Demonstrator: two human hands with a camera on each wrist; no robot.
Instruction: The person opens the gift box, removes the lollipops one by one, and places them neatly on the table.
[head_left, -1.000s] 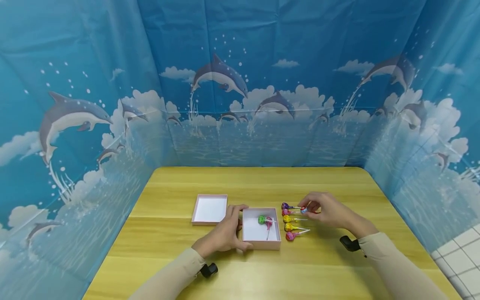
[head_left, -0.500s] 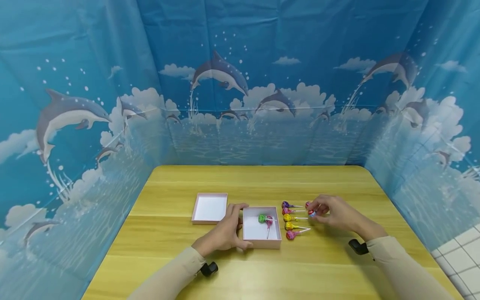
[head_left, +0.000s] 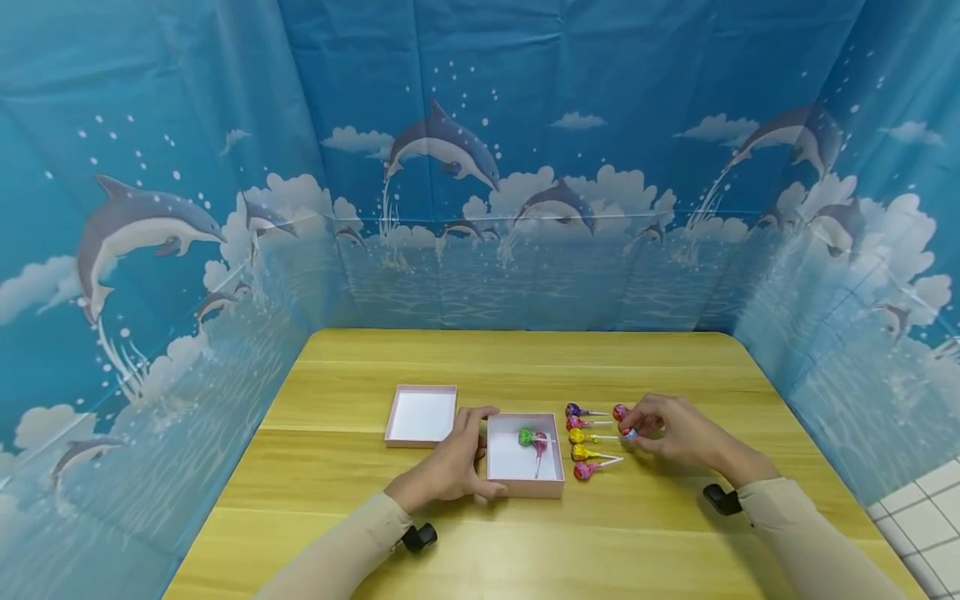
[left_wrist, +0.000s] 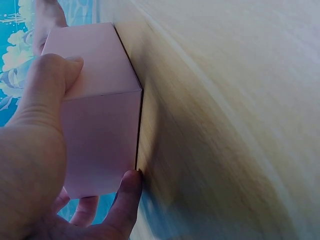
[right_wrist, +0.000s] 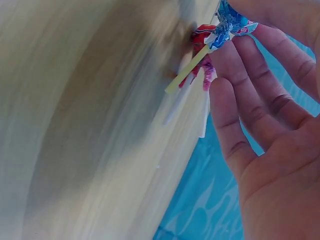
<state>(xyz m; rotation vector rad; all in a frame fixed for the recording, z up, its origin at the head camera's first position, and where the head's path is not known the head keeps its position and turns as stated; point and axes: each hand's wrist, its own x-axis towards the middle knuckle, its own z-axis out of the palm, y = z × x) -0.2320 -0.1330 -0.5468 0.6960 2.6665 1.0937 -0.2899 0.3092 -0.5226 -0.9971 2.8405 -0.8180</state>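
Note:
My left hand (head_left: 452,463) grips the left side of an open pink box (head_left: 525,488). Its thumb lies on one wall and the fingers reach round another in the left wrist view. Inside lie a green lollipop (head_left: 526,437) and a pink lollipop (head_left: 541,442). Between thumb and fingers, my right hand (head_left: 677,434) pinches a blue-wrapped lollipop (right_wrist: 227,25) by its head, its pale stick pointing down and away. Just behind those fingers a red-pink lollipop (head_left: 620,412) lies on the table, partly hidden in the head view.
Between box and right hand lies a column of lollipops: purple (head_left: 573,410), red-pink (head_left: 574,422), yellow (head_left: 576,436), another yellow (head_left: 581,452) and pink (head_left: 584,472). A shallow white-lined lid (head_left: 422,417) lies left of the box. Dolphin-print curtains (head_left: 495,283) surround the wooden table (head_left: 465,542).
My right hand has shifted right and slightly nearer with the blue-wrapped lollipop, away from the column's sticks. The red-pink lollipop behind it has come into view. My left hand keeps its place on the box.

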